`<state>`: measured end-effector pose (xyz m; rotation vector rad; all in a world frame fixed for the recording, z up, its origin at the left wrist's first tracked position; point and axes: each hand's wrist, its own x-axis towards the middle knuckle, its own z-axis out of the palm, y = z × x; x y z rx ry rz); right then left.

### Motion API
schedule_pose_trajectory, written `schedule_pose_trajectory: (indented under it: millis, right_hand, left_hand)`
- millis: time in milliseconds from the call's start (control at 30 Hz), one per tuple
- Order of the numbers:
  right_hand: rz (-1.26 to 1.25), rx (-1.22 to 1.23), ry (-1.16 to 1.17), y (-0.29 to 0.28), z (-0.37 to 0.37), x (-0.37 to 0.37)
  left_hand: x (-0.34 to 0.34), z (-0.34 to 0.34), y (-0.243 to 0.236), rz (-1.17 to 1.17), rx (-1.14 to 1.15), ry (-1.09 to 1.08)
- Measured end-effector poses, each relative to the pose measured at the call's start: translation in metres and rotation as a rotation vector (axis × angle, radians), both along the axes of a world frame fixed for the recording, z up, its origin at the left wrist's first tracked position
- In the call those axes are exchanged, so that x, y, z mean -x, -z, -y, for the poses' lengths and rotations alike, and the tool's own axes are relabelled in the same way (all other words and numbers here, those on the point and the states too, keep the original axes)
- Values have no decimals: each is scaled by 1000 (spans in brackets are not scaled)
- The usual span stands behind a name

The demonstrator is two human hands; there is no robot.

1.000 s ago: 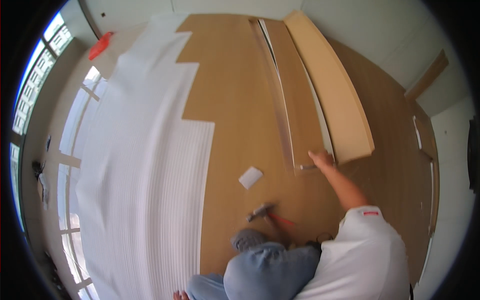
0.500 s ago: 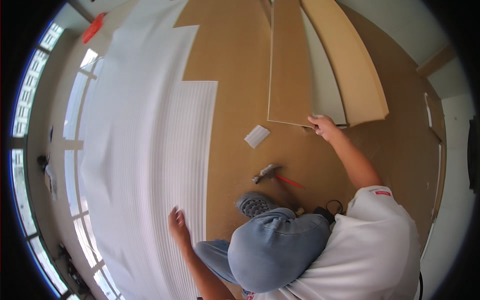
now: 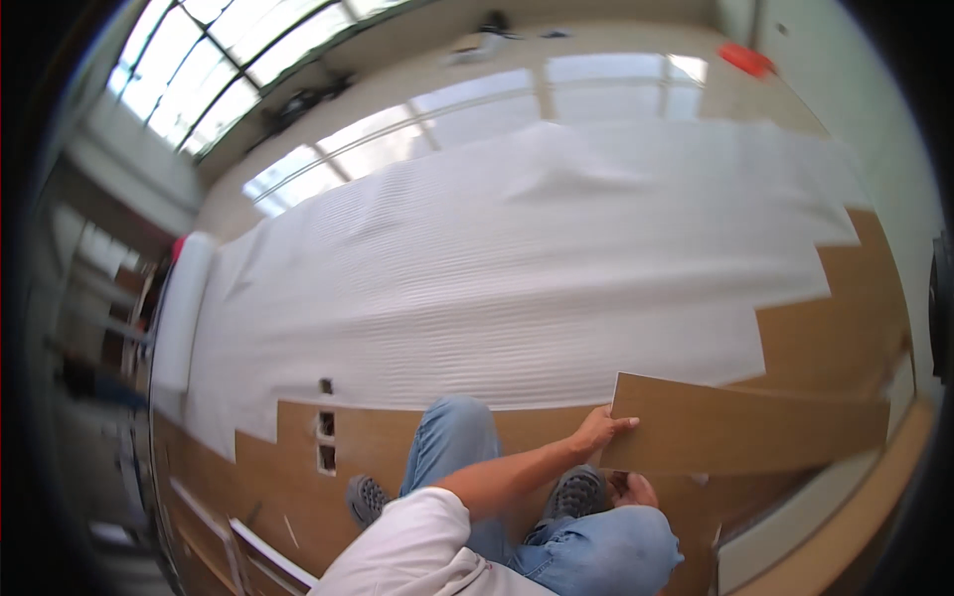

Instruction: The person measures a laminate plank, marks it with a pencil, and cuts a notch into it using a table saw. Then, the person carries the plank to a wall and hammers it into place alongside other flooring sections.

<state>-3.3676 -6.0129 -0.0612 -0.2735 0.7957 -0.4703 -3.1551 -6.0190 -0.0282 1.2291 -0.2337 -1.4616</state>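
A brown wood-look flooring plank [image 3: 745, 427] is tilted up off the floor at the right. My left hand [image 3: 599, 433] grips its near-left end, with the thumb on the top face and the fingers at the edge. Below the plank's lower edge, beside my bent knee, is my right hand [image 3: 634, 490]. Its fingers are curled against that edge and partly hidden. Under and ahead of me lies laid brown flooring [image 3: 368, 437], its far end stepped. White ribbed underlay sheet [image 3: 497, 288] spreads beyond it.
A white roll [image 3: 184, 308] stands at the left edge of the sheet. Several small square openings [image 3: 326, 424] show near my left foot. Stacked boards [image 3: 825, 536] lie at the lower right. A red item [image 3: 745, 62] sits by the far wall, and windows [image 3: 229, 60] line the far left.
My view has swung to the left, toward the windows. The plank has been lifted off the stack and brought to me. My left hand, empty before, now holds its end.
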Motion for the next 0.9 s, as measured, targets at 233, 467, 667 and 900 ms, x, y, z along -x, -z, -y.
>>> schedule_pose_trajectory:
  millis: [233, 467, 667, 900]
  right_hand:
    - [140, 339, 467, 40, 177, 93]
    - [158, -51, 691, -26, 230, 66]
    - [378, 300, 508, -118, 250, -26]
    - [113, 981, 184, -244, 283, -156]
  left_hand:
    - [-171, -60, -139, 167, 255, 30]
    - [-231, -152, -204, 239, 299, 114]
    - [-282, -204, -170, 737, -203, 80]
    - [-285, -270, -136, 1285, -578, 910]
